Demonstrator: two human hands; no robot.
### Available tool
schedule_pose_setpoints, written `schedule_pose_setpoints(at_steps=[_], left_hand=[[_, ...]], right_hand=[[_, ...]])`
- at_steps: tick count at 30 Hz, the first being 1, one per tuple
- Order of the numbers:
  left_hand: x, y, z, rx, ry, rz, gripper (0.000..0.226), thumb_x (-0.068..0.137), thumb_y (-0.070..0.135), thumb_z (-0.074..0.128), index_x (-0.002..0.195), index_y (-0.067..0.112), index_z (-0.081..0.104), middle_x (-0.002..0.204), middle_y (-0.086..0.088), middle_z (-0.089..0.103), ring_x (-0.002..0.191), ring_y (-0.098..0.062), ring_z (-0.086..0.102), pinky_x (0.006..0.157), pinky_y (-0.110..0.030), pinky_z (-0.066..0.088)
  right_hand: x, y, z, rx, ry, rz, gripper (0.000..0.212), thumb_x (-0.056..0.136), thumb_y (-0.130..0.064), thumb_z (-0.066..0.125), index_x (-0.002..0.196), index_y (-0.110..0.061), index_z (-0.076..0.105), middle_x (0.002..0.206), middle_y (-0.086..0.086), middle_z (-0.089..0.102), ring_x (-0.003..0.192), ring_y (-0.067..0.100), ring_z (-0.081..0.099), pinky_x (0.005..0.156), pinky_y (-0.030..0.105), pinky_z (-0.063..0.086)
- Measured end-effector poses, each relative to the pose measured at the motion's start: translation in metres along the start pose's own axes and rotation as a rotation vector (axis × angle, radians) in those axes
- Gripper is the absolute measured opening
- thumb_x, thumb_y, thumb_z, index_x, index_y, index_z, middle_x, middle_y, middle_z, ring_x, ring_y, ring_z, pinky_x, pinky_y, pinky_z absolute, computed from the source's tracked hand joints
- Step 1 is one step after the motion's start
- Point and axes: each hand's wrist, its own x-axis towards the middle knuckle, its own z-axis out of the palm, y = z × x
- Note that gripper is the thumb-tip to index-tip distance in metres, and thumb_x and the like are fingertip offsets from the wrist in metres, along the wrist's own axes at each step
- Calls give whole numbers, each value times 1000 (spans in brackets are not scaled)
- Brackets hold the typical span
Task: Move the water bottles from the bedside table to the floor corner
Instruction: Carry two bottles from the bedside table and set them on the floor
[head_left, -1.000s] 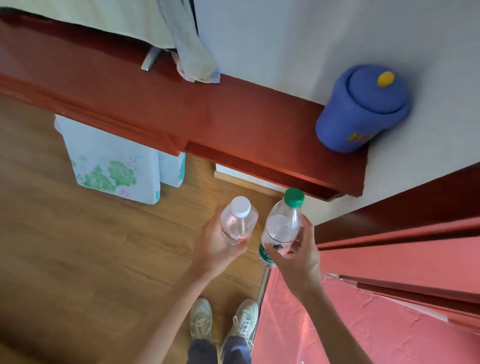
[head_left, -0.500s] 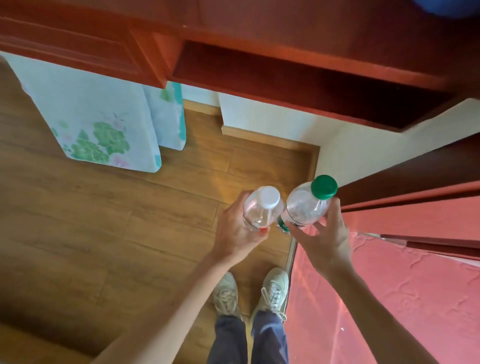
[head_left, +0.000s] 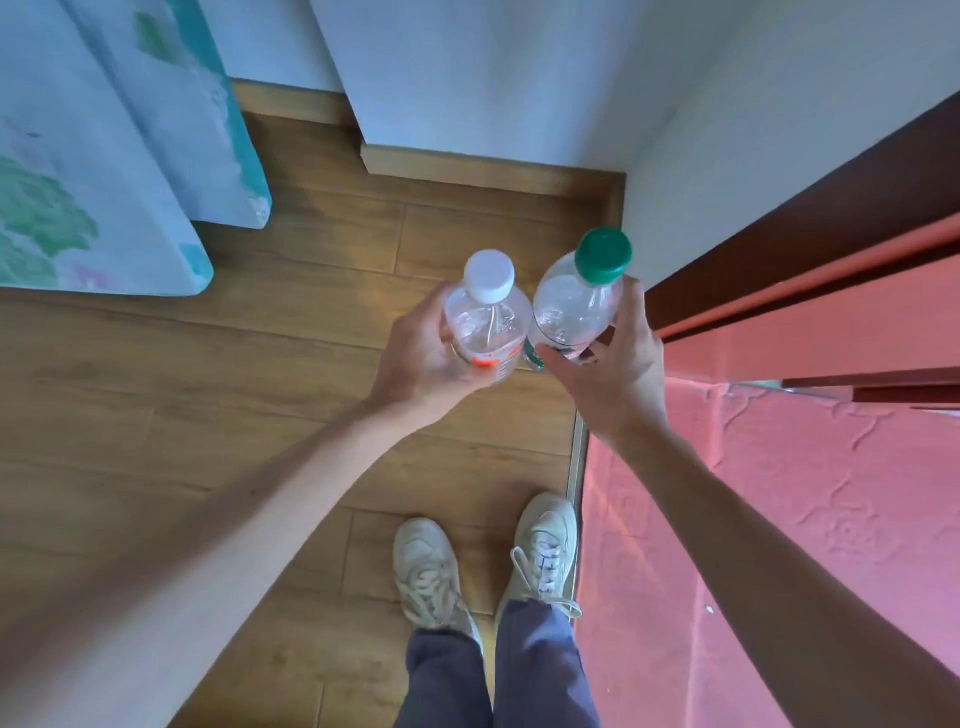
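Bottles first: your left hand (head_left: 415, 358) has its fingers curled round the clear plastic bottle with the white cap (head_left: 485, 317), and your right hand (head_left: 613, 374) grips the clear plastic bottle with the green cap (head_left: 576, 301). Both are mid-frame, caps up toward the camera, about touching. The wood-floor corner (head_left: 587, 213) where the skirting boards (head_left: 493, 174) meet sits just above them in frame, nearest your right hand, so I'd guess down and slightly forward. Bottle bases are hidden behind your hands, so height off the floor is unclear.

Open floor corner (head_left: 550, 213) between cloth (head_left: 119, 171) and bedframe (head_left: 810, 244).
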Motion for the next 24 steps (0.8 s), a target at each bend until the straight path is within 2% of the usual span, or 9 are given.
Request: schedule_pose_setpoints(at_steps=[3,5,9,12,14,17,19,22,24], left_hand=[[25,-26,12,11,-51,-15,66,55,9,84,117,20,61,102,11,69,97,-7,66,92,-33,54],[41,-41,20,25,-66,-21,71,57,2,84,122,14,59,103,8,69,97,-6,66,93,-30,53],[72,-68,38,36,-100,-12,67,54,10,82,116,20,60,99,14,66,96,-4,64,92,-26,53],[98,-88,50,45,-108,-3,65,54,8,81,111,27,58,96,16,65,95,-6,64,91,-30,54],[116,-102,56,60,-118,7,64,56,1,81,110,27,59,93,16,65,90,0,62,89,-32,54],[143,-119,63,101,-136,22,67,57,-4,80,115,25,60,92,17,64,85,7,58,86,-27,54],[160,-127,66,123,-156,36,70,58,-4,80,120,23,60,94,16,65,84,9,58,84,-22,53],[182,-136,73,175,-180,82,67,60,-4,79,119,21,61,94,10,66,79,12,56,76,-16,50],[195,-143,79,192,-192,99,64,61,-3,79,117,22,61,92,11,64,83,5,57,76,-19,50]], right_hand=[[19,27,15,-10,-3,6,72,69,-24,83,127,-20,41,110,-3,64,98,23,64,81,48,57],[31,44,24,-18,0,12,72,68,-25,83,126,-19,41,110,-1,64,98,24,64,81,48,57],[53,78,46,-30,-7,32,67,67,-30,81,118,-21,39,104,-2,64,90,24,65,78,48,57],[68,100,64,-19,9,44,66,67,-31,81,115,-23,36,103,-5,62,89,25,64,76,49,57],[78,114,74,-6,12,64,70,67,-29,83,119,-25,35,102,-14,58,93,22,63,79,49,56],[96,134,86,31,-22,88,75,68,-24,83,126,-27,36,99,-28,51,99,13,59,87,47,56],[110,147,92,39,-42,102,77,68,-22,84,128,-30,37,101,-24,52,99,11,58,88,38,55],[128,164,99,64,-74,90,72,69,-15,85,126,-28,42,106,-13,56,89,1,57,78,14,49],[137,175,105,86,-76,91,70,68,-9,86,119,-31,43,105,-10,56,86,-4,57,73,7,47]])
